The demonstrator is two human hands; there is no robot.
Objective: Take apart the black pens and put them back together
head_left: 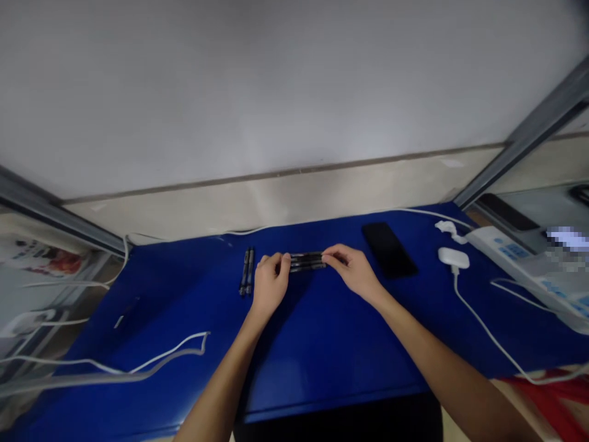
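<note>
A few dark pens [307, 262] lie side by side, crosswise in front of me, low over the blue tabletop or on it; I cannot tell which. Around their left ends my left hand [271, 276] is closed, hiding those ends. My right hand [348, 265] pinches the right ends between thumb and fingertips. Just left of my left hand, two more dark pens [246, 271] rest on the table, parallel and pointing away from me.
Right of my hands a black phone [389, 250] lies on the blue table [331, 344]. Farther right are a white earbud case [453, 258] on a cable, crumpled tissue [448, 229] and a white-and-blue box [519, 264]. White cables [161, 361] cross the left side. A wall [294, 110] stands behind.
</note>
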